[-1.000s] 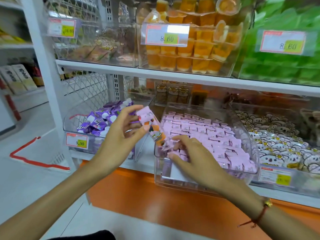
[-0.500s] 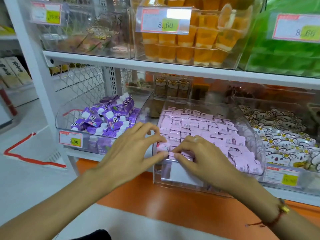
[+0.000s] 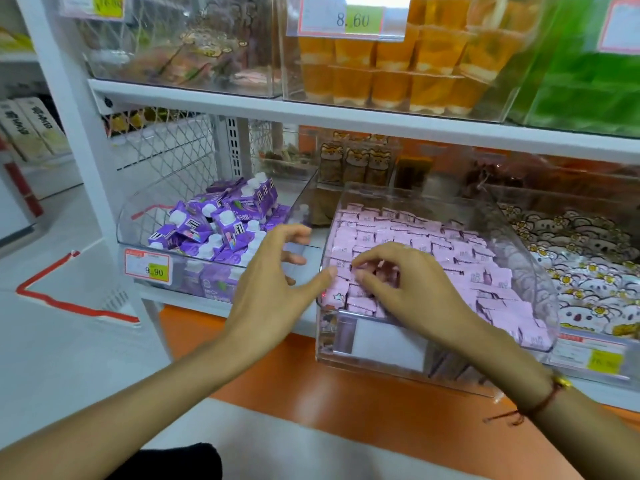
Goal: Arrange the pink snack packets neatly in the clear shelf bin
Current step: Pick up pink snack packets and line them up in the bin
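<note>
- My right hand (image 3: 412, 289) sat at centre frame, fingers curled down onto the pink snack packets (image 3: 426, 251) at the front of the clear shelf bin (image 3: 388, 344) — pressing them level, I judged; I couldn't tell whether it pinched one.
- My left hand (image 3: 273, 282), fingers spread and empty, touched the bin's left wall with its thumb — probably steadying it.

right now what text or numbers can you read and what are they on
"8.60" on the price tag of the orange jelly cup bin.
"9.90" on the price tag of the purple carton bin.
Print on the pink snack packets, the purple cartons and the other shelf tags is too small or blurred to read.
</note>
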`<state>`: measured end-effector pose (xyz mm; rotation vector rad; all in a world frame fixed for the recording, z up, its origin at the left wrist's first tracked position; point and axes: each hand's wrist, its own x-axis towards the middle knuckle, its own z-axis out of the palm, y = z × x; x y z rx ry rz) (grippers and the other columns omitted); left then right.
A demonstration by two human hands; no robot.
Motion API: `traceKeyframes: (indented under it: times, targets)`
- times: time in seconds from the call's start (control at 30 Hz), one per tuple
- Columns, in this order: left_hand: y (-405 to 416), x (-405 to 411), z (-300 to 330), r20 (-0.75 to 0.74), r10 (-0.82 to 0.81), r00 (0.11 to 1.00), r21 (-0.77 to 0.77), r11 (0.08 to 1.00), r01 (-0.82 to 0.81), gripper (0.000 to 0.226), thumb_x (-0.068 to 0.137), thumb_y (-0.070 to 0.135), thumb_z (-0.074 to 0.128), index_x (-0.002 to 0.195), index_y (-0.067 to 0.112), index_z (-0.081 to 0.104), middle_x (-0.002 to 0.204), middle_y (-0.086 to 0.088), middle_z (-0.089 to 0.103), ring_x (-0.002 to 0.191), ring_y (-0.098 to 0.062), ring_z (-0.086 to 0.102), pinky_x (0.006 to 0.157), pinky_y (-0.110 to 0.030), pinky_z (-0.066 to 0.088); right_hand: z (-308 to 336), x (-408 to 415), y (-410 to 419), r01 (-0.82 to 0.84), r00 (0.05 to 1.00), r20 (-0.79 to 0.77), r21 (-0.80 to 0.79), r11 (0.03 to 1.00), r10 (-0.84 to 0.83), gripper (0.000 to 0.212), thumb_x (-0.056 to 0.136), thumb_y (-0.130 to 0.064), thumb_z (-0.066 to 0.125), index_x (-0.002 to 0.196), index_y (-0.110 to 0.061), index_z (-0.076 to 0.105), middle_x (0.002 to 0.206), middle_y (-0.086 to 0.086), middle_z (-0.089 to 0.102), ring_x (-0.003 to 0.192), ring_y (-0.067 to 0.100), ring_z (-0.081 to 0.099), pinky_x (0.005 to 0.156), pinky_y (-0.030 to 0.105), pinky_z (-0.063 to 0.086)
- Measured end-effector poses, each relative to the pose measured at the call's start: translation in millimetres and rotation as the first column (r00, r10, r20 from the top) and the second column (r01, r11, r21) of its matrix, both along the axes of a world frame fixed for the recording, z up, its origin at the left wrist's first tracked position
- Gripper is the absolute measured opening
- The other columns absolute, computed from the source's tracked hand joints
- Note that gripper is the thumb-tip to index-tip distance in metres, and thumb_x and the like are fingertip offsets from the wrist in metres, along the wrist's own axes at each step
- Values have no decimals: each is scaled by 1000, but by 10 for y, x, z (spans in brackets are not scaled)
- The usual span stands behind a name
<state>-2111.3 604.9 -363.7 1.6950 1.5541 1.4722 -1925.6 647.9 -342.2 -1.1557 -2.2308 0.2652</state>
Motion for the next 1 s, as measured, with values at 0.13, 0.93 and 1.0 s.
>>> traceKeyframes:
  times: [0.13,0.93,1.0]
  targets:
    - [-21,24,-60,69,-85,994,-153,984,95,44,76,27,77,112,35,55,105,19,61,88,-3,64,83,-33,52,26,-89,59,-7,993,120,-44,999,12,22,87,-36,63,107,-29,69,86,-8,60,69,2,46,63,26,38]
    - [171,-9,171,-85,-131,988,24,991,133,65,73,27,78,127,35,43,118,23,52,103,5,52,80,-16,47,106,-294,103,-40,953,-302,-8,999,36,13,95,-25,53,83,-21,56,81,-10,60,77,9,56,63,29,46]
    - [183,-16,227,-135,-142,981,64,986,151,54,76,28,75,124,32,51,111,18,58,98,0,56,78,-22,50,95,-270,87,-52,905,-426,-87,995,10,13,93,-23,57,80,-22,59,79,-9,62,72,6,58,64,21,46]
